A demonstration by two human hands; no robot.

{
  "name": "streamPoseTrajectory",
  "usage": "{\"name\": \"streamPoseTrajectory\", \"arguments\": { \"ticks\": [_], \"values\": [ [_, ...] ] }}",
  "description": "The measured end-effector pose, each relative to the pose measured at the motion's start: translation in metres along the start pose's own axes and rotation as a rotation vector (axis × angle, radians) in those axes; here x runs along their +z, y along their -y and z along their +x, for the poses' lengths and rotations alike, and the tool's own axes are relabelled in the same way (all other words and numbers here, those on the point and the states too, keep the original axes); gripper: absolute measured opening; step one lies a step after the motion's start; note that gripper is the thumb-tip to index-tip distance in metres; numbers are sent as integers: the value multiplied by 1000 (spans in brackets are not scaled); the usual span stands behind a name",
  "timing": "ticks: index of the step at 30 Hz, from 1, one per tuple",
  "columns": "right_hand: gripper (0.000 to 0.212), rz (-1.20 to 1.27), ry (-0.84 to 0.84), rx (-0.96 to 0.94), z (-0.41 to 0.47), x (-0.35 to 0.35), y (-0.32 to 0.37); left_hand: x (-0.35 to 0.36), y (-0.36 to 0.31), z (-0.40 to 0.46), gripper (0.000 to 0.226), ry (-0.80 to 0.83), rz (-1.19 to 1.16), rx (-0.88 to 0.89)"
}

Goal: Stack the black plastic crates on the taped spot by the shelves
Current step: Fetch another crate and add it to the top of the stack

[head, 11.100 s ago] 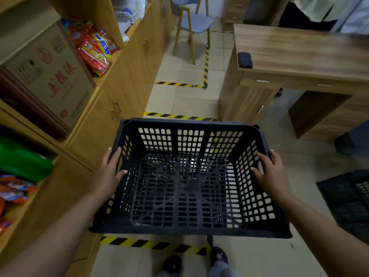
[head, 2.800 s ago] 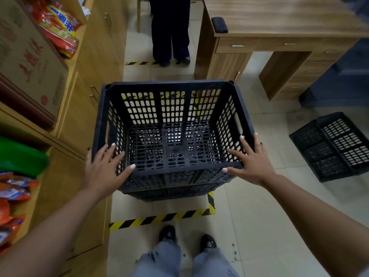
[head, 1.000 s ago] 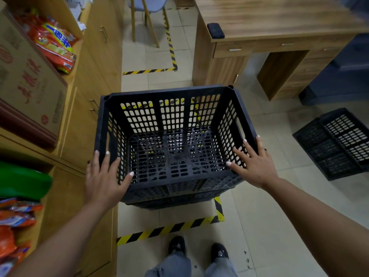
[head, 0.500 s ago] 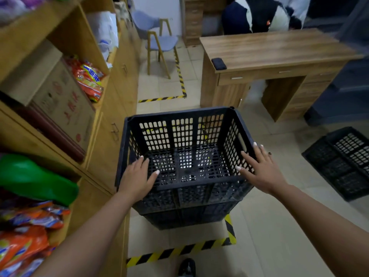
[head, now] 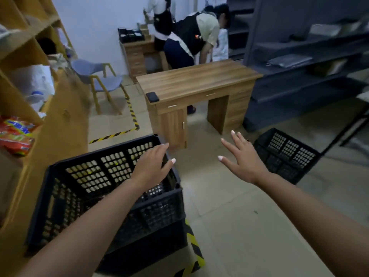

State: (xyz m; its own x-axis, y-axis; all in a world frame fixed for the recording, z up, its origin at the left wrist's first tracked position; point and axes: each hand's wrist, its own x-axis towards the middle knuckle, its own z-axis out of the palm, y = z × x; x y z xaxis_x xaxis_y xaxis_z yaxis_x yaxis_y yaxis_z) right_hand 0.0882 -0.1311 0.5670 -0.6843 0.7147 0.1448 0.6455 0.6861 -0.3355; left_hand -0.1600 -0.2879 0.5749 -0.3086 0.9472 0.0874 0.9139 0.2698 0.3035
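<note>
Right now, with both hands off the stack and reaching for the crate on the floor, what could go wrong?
1. The stacked crates sit close to the yellow-black tape; a bump could push them off the spot.
2. The loose crate lies near the dark shelving; lifting it could catch there.
3. The wooden desk narrows the carrying path.

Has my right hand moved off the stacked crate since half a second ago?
Yes. The right hand has left the stacked crate, now hanging open over bare floor toward the other crate.

Crates: three black (two stacked (head: 111, 188), one apart (head: 287, 154)); desks two (head: 195, 82); chair one (head: 95, 76).
</note>
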Motion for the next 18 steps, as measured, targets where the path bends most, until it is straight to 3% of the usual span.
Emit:
{"name": "streamPoseTrajectory", "arguments": {
  "ticks": [9,15,18],
  "values": [
    [64,-74,-71,201,-52,-70,-147,54,-166,100,71,41,-24,222],
    [65,-76,-50,355,-49,-80,-230,98,-221,176,73,107,30,317],
    [80,-74,-31,414,-34,-78,-274,122,-238,226,72,146,19,344]
  ]
}}
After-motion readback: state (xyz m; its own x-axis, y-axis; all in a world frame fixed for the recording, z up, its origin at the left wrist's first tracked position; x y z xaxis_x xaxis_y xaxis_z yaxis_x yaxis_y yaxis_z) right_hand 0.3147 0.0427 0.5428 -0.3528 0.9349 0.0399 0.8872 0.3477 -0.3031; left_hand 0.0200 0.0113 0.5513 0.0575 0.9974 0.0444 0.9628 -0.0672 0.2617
